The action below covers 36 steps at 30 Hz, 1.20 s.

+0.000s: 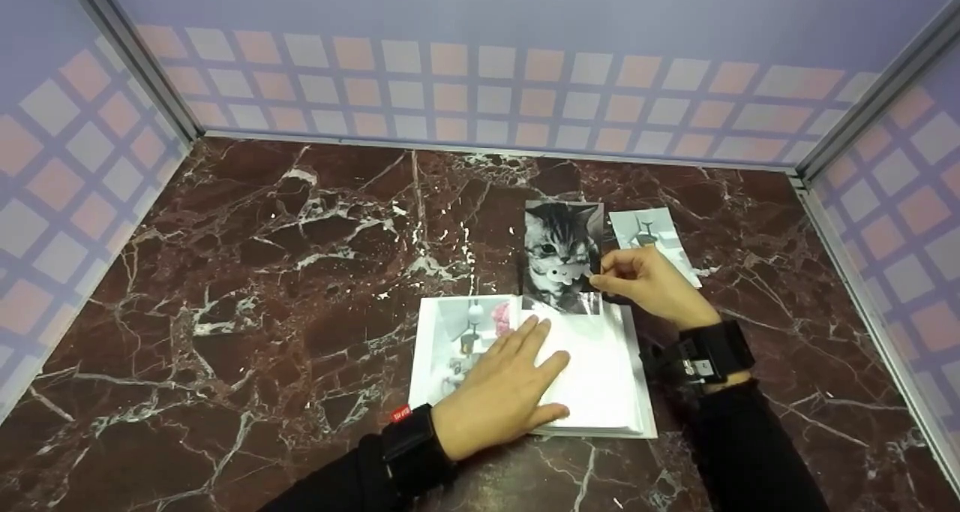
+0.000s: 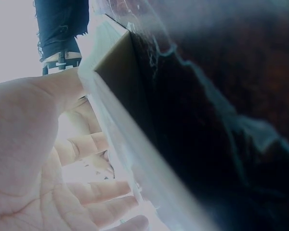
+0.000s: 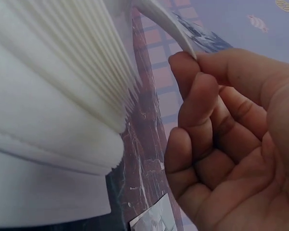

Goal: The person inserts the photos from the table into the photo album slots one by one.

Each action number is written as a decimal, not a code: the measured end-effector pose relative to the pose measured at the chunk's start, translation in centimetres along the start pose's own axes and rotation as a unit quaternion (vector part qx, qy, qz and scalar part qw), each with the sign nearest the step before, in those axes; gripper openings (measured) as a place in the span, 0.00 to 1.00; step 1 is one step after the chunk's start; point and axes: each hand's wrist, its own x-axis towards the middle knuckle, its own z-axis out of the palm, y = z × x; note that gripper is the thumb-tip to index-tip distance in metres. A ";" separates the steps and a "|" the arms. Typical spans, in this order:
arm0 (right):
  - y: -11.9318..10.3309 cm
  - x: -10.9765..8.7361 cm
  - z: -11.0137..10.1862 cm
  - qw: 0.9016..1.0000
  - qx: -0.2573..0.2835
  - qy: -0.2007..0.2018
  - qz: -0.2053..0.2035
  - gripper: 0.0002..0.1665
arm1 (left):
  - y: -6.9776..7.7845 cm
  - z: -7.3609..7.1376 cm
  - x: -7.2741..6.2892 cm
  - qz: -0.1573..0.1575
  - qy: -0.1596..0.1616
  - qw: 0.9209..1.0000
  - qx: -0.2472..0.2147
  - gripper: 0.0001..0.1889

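Observation:
A photo album (image 1: 600, 392) lies spread on the tabletop, its right page bright with glare. The left hand (image 1: 501, 396) rests across the middle of the album, fingers extended. Thumb and fingers of the right hand (image 1: 649, 283) pinch the right edge of a black-and-white cat photo (image 1: 559, 245), whose lower end overlaps the top of the right page. In the right wrist view, the pinched photo (image 3: 166, 24) bends beside the album's fanned pages (image 3: 62, 72). Whether its bottom edge sits inside a sleeve is unclear.
Another photo (image 1: 651, 230) lies flat beyond the right hand. A picture (image 1: 472, 339) with a pink patch shows on the album's left page. Patterned panels (image 1: 495, 76) enclose the dark marbled tabletop (image 1: 300, 309) at the back and both sides.

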 end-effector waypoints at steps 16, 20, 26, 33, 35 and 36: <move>0.4 0.2 0.0 1.000 0.010 -0.016 0.022 0.09 | -0.6 0.0 0.0 -0.012 0.002 1.000 -0.025 0.43; 0.7 0.2 0.1 0.999 0.008 -0.018 0.025 0.10 | -0.6 0.1 0.1 -0.014 0.000 1.000 -0.026 0.44; 1.0 0.3 0.3 0.999 0.015 -0.021 0.030 0.10 | -0.7 0.1 0.2 -0.017 -0.002 1.000 -0.026 0.44; 0.5 0.9 0.7 0.998 0.016 -0.009 0.058 0.14 | -0.7 0.0 0.2 -0.013 -0.003 1.000 -0.025 0.43; 0.1 1.2 0.8 0.998 0.007 0.001 0.063 0.15 | -0.7 0.0 0.2 -0.015 -0.004 1.000 -0.026 0.43; 0.0 1.3 0.9 0.998 0.005 0.008 0.066 0.16 | -0.7 0.0 0.2 -0.016 -0.005 0.999 -0.028 0.43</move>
